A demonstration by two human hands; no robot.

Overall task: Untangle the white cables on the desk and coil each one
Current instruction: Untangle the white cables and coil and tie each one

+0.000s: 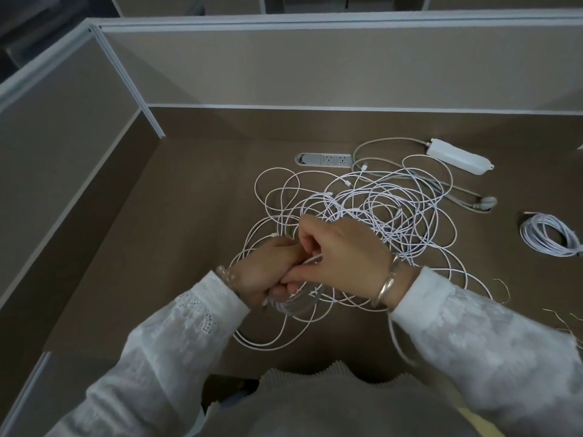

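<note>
A: Where's the white cable tangle (372, 212)?
B: Mid-worktop (176, 216), one finished coil (550, 236) at three o'clock.
A: Hands?
B: Left hand (268, 272) grips a half-wound bundle; right hand (340, 244) pinches a strand.
A: Handling?
B: Thin, limp, light, probably snag-prone; I'd hold near a plug end.

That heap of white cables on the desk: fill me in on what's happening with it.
A person in white lace sleeves is sorting a tangled heap of thin white cables on the brown desk. Both hands meet at its near edge: the left hand grips a small bundle of loops, and the right hand pinches a strand against it. One finished white coil lies apart at the far right. Most of the heap is not yet untangled. A white power strip sits behind it.
</note>
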